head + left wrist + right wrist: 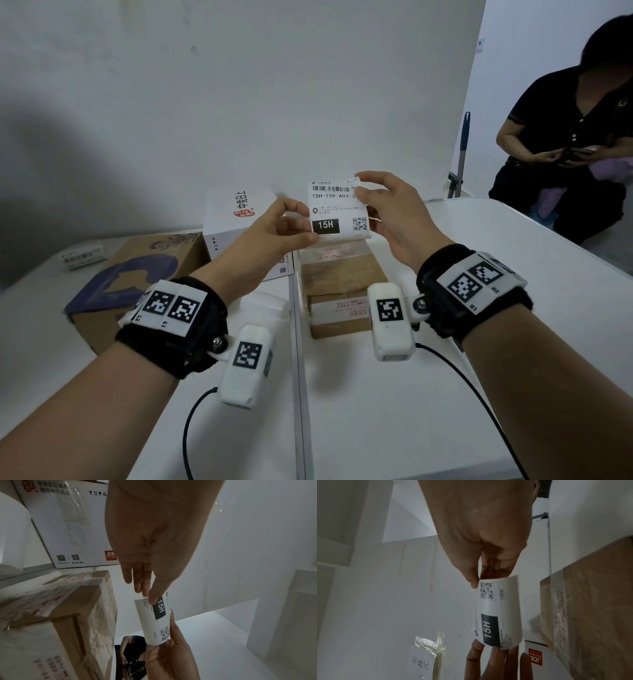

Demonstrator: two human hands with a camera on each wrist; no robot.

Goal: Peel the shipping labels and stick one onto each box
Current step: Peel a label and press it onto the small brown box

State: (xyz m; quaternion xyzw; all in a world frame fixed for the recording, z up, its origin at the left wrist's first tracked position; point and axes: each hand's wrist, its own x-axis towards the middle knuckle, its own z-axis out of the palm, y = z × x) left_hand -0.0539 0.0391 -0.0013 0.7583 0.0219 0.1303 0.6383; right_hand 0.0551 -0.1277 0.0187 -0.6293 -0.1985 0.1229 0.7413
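The taped box (pixel 339 291) sits at the centre of the surface (pixel 445 377), with the printed carton (pixel 236 219) behind and to its left. The flat box (pixel 137 274) lies further left, and a label strip (pixel 82 257) lies behind it. The shipping label (pixel 337 212) is held above the taped box.

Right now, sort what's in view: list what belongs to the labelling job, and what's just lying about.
Job:
shipping label, pinched by left hand and right hand
taped brown box
white box
printed brown box
spare labels

Lying about:
wrist camera cables
bystander
taped note

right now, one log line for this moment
step: peeling | label: pinched by left hand and right hand | held above brown box
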